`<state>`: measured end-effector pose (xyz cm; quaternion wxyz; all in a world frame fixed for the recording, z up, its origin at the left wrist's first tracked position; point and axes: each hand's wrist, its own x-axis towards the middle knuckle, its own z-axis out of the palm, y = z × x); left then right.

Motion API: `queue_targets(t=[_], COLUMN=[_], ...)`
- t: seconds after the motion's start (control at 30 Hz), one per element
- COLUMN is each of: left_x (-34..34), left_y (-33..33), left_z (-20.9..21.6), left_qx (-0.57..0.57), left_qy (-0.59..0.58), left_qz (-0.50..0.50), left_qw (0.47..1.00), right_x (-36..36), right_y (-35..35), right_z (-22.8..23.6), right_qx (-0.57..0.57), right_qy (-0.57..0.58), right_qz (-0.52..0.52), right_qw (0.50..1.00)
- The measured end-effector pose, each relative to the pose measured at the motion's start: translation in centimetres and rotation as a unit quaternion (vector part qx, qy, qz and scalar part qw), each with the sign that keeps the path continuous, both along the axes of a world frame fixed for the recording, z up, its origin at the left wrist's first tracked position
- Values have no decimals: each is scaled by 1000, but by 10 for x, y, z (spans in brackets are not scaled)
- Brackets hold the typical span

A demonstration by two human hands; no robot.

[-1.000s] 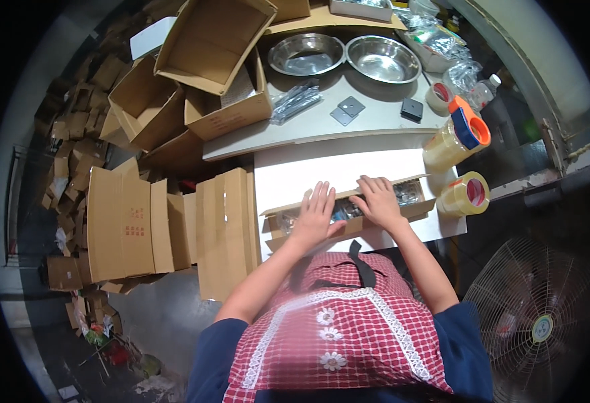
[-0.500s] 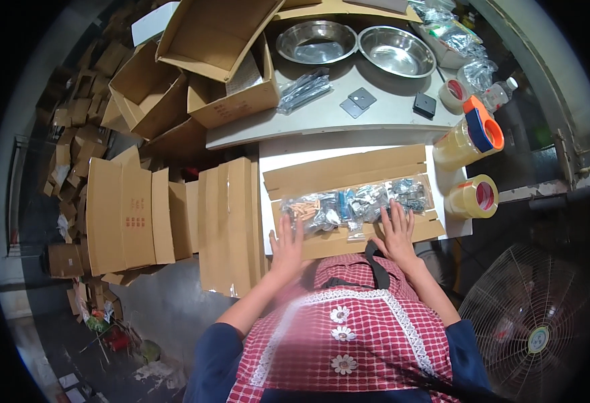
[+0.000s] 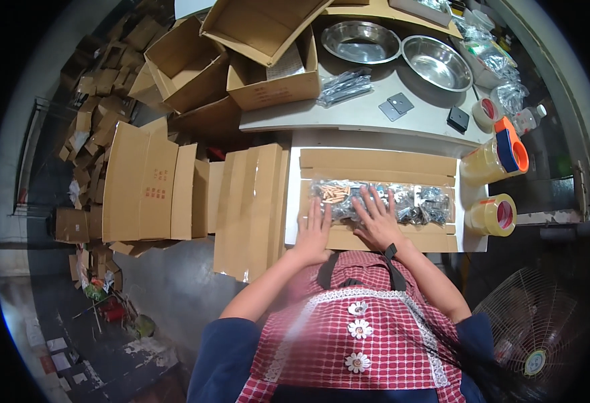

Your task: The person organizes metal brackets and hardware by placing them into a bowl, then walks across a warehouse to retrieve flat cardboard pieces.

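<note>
An unfolded cardboard box [image 3: 375,161] lies on the white tabletop in front of me. Along its middle stretches a row of clear plastic bags with small fittings: wooden dowels [image 3: 336,193] at the left end, metal hardware [image 3: 432,201] at the right. My left hand [image 3: 313,232] rests at the left end of the row, by the dowels, fingers stretched out. Spread flat over the middle of the bags, my right hand [image 3: 378,220] presses on the plastic and hides part of what lies under it. Neither hand grips anything.
Two tape rolls stand right of the box, one in an orange-and-blue dispenser [image 3: 512,149], the other a bare stack [image 3: 493,215]. Metal bowls [image 3: 436,62], flat plates [image 3: 396,106] and bagged rods [image 3: 345,86] sit farther back. Folded cartons [image 3: 249,208] lie left; a fan [image 3: 533,336] stands lower right.
My right hand has slid left from the hardware end to the middle of the bags. The left hand stays at the dowel end. The whole view has shifted, placing things farther right.
</note>
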<state>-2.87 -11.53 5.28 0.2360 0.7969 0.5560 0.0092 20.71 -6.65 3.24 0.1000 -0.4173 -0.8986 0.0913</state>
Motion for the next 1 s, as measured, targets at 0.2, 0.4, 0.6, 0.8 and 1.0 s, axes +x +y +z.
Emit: queue_targets(t=[0.2, 0.4, 0.6, 0.8, 1.0], left_x=[-19, -26, -33, -50, -30], left_y=[-25, -15, -11, -37, -12], left_z=[-15, -13, -4, -27, -1], left_qx=[10, -9, 1, 56, -34], left_qy=[12, 32, -12, -56, -51], left_qz=[-40, -20, -34, 74, 106], left_qw=[999, 999, 999, 994, 992], right_x=[-12, 2, 10, 79, 162], right_y=[-10, -12, -19, -46, -39], right_z=[-19, -18, -1, 13, -7], right_qx=[95, 70, 31, 21, -4], right_qy=[43, 32, 51, 72, 133], right_qz=[133, 128, 57, -156, -375], right_qw=[985, 989, 997, 985, 917])
